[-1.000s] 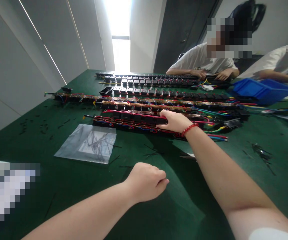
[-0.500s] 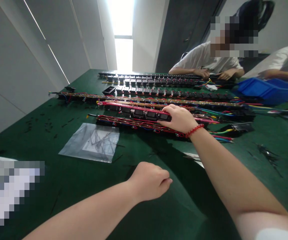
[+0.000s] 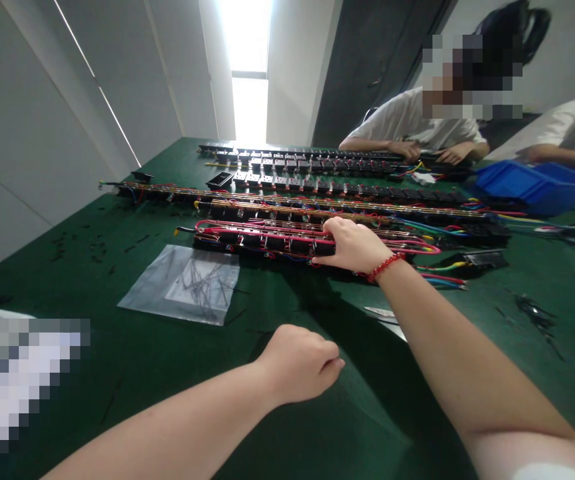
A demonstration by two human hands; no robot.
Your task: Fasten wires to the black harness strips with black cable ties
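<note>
Blue bin [image 3: 537, 190] near co-worker [image 3: 400, 123]; dark door [image 3: 367, 80] right of bright window [image 3: 247, 40].

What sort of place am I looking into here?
Probably an electrical assembly workroom: wired black strips lie in rows on a big green table, with a blue bin near their far right end.

Long black blocky strip [image 3: 287, 243] — looped red cable [image 3: 434, 251] along it, running left to right, close to other wired strips [image 3: 157, 192]
</note>
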